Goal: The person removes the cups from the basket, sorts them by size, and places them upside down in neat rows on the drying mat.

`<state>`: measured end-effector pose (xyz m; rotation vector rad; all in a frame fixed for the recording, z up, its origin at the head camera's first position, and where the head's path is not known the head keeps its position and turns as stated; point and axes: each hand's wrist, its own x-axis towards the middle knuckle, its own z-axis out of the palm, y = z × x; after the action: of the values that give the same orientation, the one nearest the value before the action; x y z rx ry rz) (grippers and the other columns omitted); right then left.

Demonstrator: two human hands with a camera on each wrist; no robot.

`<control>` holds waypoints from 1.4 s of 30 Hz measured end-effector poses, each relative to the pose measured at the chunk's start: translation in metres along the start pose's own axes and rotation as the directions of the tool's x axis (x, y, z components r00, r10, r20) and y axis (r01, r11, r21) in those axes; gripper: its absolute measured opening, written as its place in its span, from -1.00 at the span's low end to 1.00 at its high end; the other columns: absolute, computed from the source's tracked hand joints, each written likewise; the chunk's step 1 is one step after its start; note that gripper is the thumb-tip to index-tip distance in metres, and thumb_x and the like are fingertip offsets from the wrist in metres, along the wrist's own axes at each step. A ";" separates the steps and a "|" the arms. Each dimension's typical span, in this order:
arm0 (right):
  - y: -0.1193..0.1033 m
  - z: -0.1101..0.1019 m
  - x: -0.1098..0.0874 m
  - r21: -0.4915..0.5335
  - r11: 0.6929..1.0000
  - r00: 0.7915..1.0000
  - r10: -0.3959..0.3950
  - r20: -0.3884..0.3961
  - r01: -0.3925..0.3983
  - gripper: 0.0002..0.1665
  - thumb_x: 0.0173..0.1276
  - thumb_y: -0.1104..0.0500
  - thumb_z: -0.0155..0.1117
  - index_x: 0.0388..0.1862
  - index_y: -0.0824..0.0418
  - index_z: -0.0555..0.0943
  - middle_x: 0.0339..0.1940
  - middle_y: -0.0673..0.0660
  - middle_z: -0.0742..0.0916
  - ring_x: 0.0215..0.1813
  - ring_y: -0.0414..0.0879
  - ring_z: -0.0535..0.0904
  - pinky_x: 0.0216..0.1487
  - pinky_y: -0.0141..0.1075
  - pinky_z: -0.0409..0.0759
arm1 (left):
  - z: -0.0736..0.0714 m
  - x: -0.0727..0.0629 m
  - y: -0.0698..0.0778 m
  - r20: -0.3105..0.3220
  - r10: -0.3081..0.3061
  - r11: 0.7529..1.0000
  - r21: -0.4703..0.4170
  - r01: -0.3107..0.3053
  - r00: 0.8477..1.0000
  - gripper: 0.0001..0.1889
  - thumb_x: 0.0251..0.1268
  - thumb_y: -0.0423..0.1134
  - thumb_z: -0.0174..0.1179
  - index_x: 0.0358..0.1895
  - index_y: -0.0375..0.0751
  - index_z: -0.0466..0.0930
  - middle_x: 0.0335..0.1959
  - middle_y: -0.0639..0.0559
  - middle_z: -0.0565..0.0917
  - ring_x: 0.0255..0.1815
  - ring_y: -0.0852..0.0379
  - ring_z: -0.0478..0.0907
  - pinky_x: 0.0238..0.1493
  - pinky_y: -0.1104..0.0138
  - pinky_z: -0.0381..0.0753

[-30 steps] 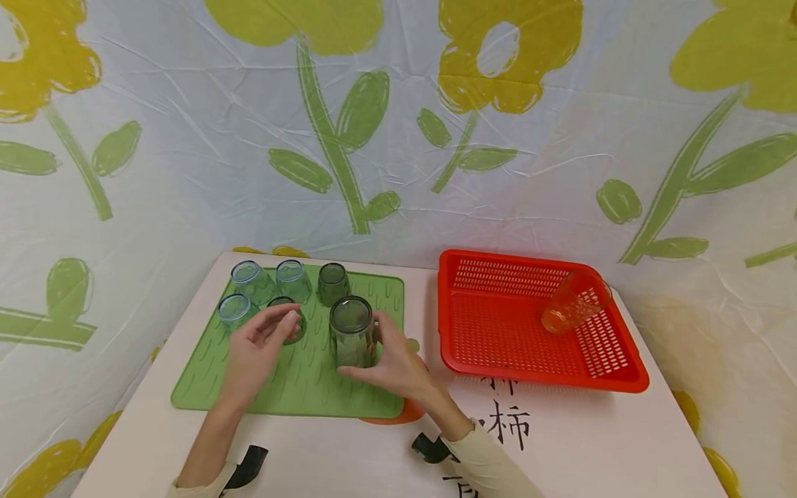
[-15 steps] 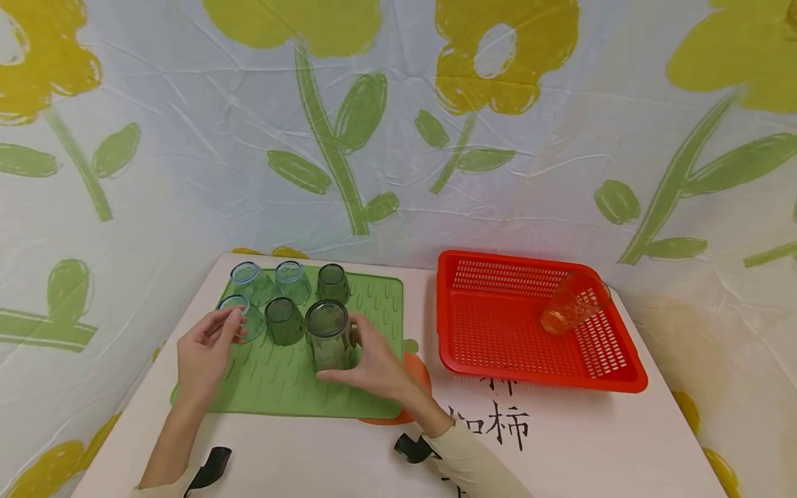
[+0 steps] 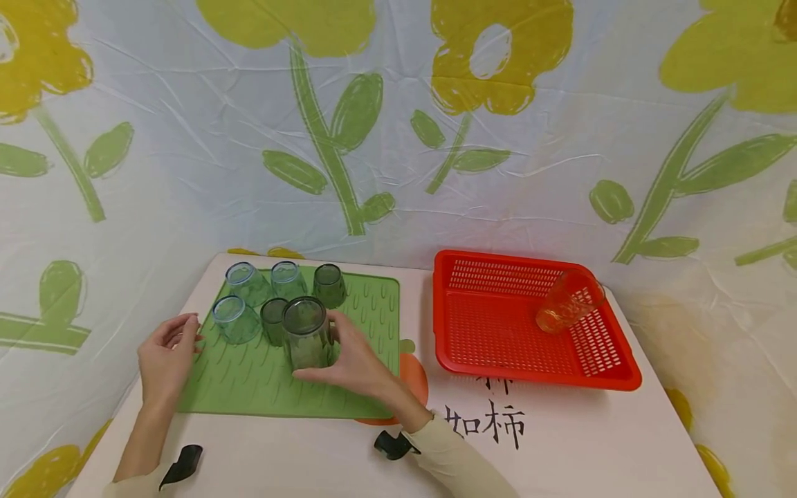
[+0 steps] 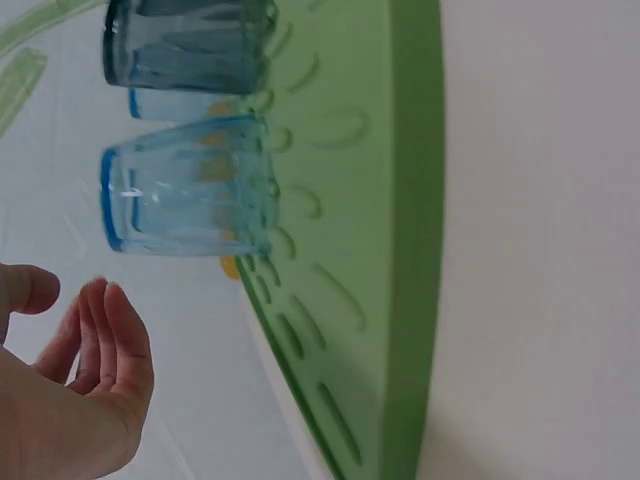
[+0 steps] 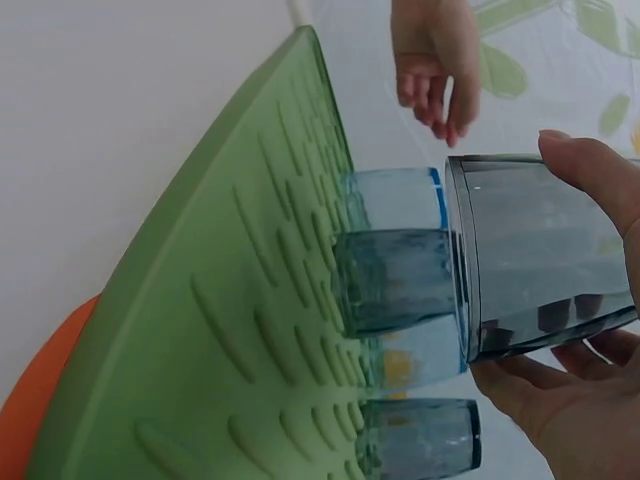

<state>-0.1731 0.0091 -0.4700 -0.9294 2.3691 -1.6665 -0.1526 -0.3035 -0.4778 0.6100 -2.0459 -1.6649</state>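
A large smoky grey glass point(image 3: 305, 339) is gripped by my right hand point(image 3: 351, 356), thumb on one side and fingers round the other. In the right wrist view this glass point(image 5: 545, 250) is raised off the green ribbed mat point(image 3: 367, 346). It overlaps a small grey glass point(image 3: 272, 324) standing on the mat. My left hand point(image 3: 165, 356) hovers by the mat's left edge, fingers loosely bent and holding nothing. Nearest to it stands a light blue glass point(image 3: 235, 321), apart from the fingertips.
Two more blue glasses point(image 3: 248, 285) and another small grey glass point(image 3: 328, 287) line the mat's back. At the right stands a red perforated basket point(image 3: 492, 346) with a clear glass point(image 3: 568, 303) leaning inside. A flower-printed cloth point(image 3: 398, 138) hangs behind the table.
My right hand has carried the large grey glass left, to the small grey glass in front. My left hand has drawn away leftward, from over the front glasses to the mat's edge.
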 end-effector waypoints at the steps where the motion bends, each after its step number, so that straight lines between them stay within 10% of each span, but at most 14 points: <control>1: -0.001 0.001 0.001 0.002 1.000 1.000 0.002 0.004 -0.002 -0.01 0.12 -0.04 0.68 0.45 -0.06 0.32 0.23 -0.13 0.55 0.11 -0.27 0.56 0.11 -0.34 0.58 | -0.001 0.003 -0.003 0.000 -0.011 0.999 0.037 0.011 1.000 -0.76 0.48 -0.23 0.25 0.06 -0.29 0.69 -0.34 0.32 0.72 -0.44 0.41 0.64 -0.46 0.61 0.56; 14: -0.009 0.026 0.020 -0.037 0.997 0.997 -0.070 0.039 0.072 -0.01 0.09 0.04 0.71 0.43 0.05 0.35 0.19 -0.10 0.59 0.14 -0.33 0.50 0.18 -0.45 0.51 | -0.013 0.031 -0.030 0.060 -0.160 0.963 0.228 0.142 0.985 -0.53 0.48 -0.19 0.22 0.28 -0.46 0.54 -0.49 0.56 0.53 -0.40 0.59 0.49 -0.39 0.67 0.52; 42: -0.005 0.092 0.055 -0.116 0.993 0.990 0.009 0.143 0.008 0.09 0.20 -0.06 0.62 0.58 0.10 0.22 0.33 -0.06 0.54 0.26 -0.35 0.46 0.16 -0.56 0.44 | -0.026 0.061 -0.055 0.359 -0.081 0.955 0.294 -0.031 0.930 -0.51 0.45 -0.36 0.27 0.29 -0.67 0.45 -0.37 0.60 0.62 -0.31 0.70 0.53 -0.24 0.69 0.53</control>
<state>-0.1777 -0.0964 -0.4878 -1.0297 2.3906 -1.4223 -0.1838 -0.3697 -0.5239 0.4406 -2.5993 -1.5927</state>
